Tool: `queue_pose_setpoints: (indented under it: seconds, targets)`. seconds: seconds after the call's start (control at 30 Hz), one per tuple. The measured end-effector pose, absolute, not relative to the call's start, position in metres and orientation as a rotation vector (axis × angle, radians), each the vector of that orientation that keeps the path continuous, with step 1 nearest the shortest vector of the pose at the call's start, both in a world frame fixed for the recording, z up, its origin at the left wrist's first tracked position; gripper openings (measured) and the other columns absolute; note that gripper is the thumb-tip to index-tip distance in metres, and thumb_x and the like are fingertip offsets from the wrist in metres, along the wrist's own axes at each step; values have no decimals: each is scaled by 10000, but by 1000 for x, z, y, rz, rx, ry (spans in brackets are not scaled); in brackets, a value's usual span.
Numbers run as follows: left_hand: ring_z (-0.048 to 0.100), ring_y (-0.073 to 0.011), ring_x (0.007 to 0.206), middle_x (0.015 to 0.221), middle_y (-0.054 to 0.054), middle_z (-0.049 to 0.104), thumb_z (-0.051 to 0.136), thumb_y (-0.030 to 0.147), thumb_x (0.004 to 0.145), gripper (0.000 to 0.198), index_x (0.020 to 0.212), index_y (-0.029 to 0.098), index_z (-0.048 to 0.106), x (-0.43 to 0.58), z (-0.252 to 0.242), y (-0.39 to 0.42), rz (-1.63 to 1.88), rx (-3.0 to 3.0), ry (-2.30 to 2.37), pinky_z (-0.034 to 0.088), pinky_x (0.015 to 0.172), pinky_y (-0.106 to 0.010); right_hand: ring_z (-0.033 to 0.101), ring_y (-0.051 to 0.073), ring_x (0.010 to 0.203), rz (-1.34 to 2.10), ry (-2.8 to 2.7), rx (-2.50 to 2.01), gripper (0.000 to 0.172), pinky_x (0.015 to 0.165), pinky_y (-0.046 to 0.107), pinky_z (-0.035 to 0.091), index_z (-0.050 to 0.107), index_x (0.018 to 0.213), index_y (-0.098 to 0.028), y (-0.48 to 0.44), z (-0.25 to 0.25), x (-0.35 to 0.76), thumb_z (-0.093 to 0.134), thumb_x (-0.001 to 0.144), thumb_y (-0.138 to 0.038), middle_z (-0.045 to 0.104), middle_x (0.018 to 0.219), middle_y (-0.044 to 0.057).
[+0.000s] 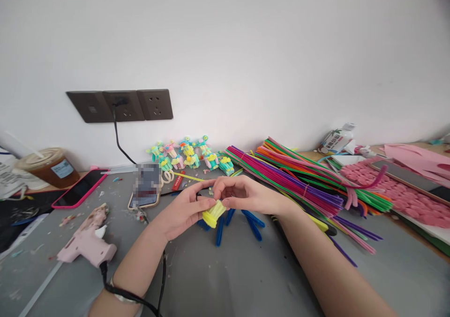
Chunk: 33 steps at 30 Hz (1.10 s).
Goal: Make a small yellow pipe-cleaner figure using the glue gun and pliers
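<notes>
Both my hands meet over the middle of the grey table. My left hand and my right hand pinch a small yellow pipe-cleaner piece, folded into a short bundle, between their fingertips. Several short blue pipe-cleaner pieces lie on the table just under and behind my hands. A row of small finished pipe-cleaner figures in teal, pink and yellow stands against the wall behind.
A pink glue gun lies at left, its black cord crossing my left wrist. A big bundle of coloured pipe cleaners fans out at right. Two phones, a drink cup and pink sheets sit around.
</notes>
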<state>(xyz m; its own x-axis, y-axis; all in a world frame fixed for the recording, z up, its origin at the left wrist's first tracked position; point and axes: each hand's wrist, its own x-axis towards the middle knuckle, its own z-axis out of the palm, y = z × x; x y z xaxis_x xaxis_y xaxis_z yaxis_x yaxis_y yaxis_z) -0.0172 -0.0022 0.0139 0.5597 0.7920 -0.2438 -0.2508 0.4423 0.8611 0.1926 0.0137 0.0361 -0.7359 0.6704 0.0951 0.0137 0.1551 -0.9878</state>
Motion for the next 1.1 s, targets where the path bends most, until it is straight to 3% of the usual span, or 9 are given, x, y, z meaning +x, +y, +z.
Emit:
queue_pose_setpoints:
  seconds: [0.23, 0.4, 0.53, 0.77, 1.1]
  targets:
    - [632, -162, 899, 1017, -79, 714, 792, 286, 770, 447, 1188, 191, 665, -15, 17, -2, 766, 831, 644, 468, 782, -259, 515, 128, 753, 1603, -1897, -695, 244, 700, 259, 434, 602, 912, -153, 14, 36, 192, 674, 855, -380, 556, 865, 18]
    - [642, -196, 978, 1111, -99, 710, 866, 225, 669, 714, 1321, 227, 574, -18, 15, -3, 738, 876, 559, 450, 847, -288, 469, 111, 678, 1526, -1904, -744, 227, 639, 243, 392, 589, 903, -149, 14, 37, 192, 651, 870, -365, 517, 785, -8]
    - [646, -188, 988, 1184, -91, 698, 857, 94, 630, 870, 1402, 269, 495, -20, 15, -3, 720, 904, 592, 444, 810, -262, 475, 122, 693, 1448, -1922, -783, 233, 650, 250, 392, 588, 903, -156, 14, 38, 192, 643, 871, -379, 517, 794, -5]
    - [655, -183, 976, 1082, -95, 739, 812, 112, 701, 738, 1377, 209, 533, -18, 15, -2, 778, 921, 640, 432, 878, -276, 452, 121, 666, 1409, -1933, -795, 224, 614, 246, 370, 566, 877, -168, 14, 37, 191, 625, 876, -384, 501, 762, -12]
    - [646, -141, 794, 889, -48, 747, 824, 134, 702, 563, 1223, 184, 617, -15, 17, -3, 841, 902, 694, 433, 786, -264, 517, 152, 719, 1322, -1912, -893, 197, 656, 273, 432, 585, 867, -174, 15, 33, 188, 637, 849, -363, 563, 819, 18]
